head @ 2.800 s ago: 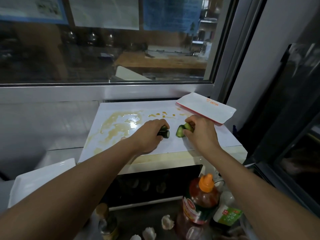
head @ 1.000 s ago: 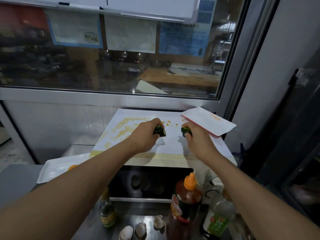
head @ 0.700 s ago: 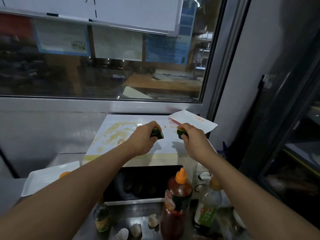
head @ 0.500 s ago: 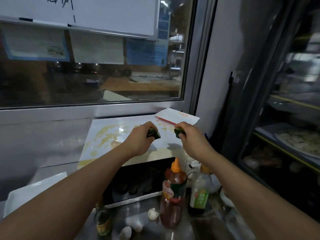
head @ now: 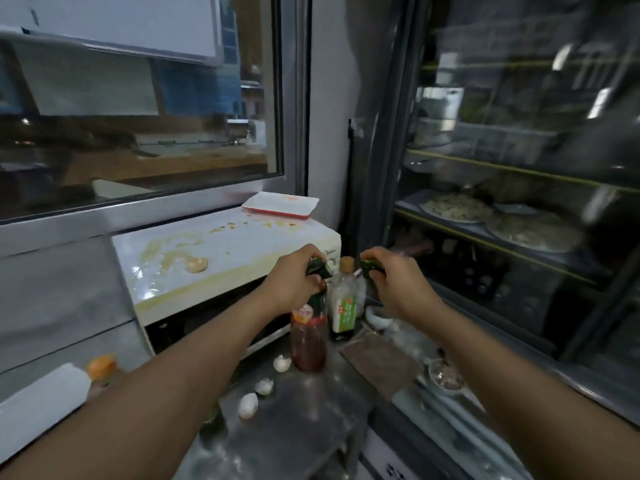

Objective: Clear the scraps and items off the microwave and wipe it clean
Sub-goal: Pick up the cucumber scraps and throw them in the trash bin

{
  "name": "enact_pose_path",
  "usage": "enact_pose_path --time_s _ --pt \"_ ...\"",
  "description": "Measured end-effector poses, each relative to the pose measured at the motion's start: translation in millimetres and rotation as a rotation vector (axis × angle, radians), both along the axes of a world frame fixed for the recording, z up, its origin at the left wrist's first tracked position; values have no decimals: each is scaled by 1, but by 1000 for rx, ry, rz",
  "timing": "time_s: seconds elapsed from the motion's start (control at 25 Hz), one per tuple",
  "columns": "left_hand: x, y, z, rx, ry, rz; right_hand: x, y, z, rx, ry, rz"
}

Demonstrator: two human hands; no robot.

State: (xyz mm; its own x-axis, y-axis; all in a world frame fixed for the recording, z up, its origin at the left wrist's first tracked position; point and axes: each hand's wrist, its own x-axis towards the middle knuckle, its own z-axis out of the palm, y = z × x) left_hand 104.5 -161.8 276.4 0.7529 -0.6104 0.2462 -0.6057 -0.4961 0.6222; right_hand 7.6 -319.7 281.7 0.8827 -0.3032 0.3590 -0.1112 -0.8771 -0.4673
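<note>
The white microwave (head: 242, 251) stands under the window, its top smeared with yellowish sauce (head: 166, 249) and a beige blob (head: 197, 264). A white tray with a red rim (head: 280, 205) lies on its far right corner. My left hand (head: 294, 282) is shut on a green cucumber piece (head: 319, 267), held off the microwave's front right corner above the bottles. My right hand (head: 391, 282) is shut on another cucumber piece (head: 370, 265), further right and clear of the microwave.
A red sauce bottle (head: 309, 336) and a clear bottle with a green label (head: 343, 303) stand on the steel counter (head: 304, 420) below my hands. Garlic cloves (head: 248, 405) lie on it. A glass-door fridge (head: 519, 188) fills the right; a white tray (head: 38, 407) sits at left.
Both hands lifted the cucumber pieces off the microwave top and carried them right, past its front corner. My view swung right toward the fridge.
</note>
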Motion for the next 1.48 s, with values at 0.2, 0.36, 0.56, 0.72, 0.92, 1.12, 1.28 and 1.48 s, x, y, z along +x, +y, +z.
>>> enact_pose_path --time_s 0.2,0.36,0.56,0.72,0.92,1.12,1.28,1.48 --pt "-52 -49 -8 2 42 -175 -83 -33 -1 -7 16 -164" --pt "-112 -99 -11 23 55 -306 -165 -60 -6 16 22 -308" --pt "-211 -157 -15 45 81 -477 -285 -86 -19 50 37 -487" --pt "-317 -194 -20 72 104 -635 -403 -96 -26 69 32 -656" --pt "-462 -223 -30 108 113 -814 -555 -90 -35 81 -2 -856" --pt "-615 -236 -42 137 116 -1017 -710 -68 -46 86 2 -1031" --pt "-730 -237 -52 165 122 -1179 -822 -40 -54 119 36 -1199" --pt "-856 -239 -58 180 91 -1378 -937 -9 -63 164 -15 -1443"
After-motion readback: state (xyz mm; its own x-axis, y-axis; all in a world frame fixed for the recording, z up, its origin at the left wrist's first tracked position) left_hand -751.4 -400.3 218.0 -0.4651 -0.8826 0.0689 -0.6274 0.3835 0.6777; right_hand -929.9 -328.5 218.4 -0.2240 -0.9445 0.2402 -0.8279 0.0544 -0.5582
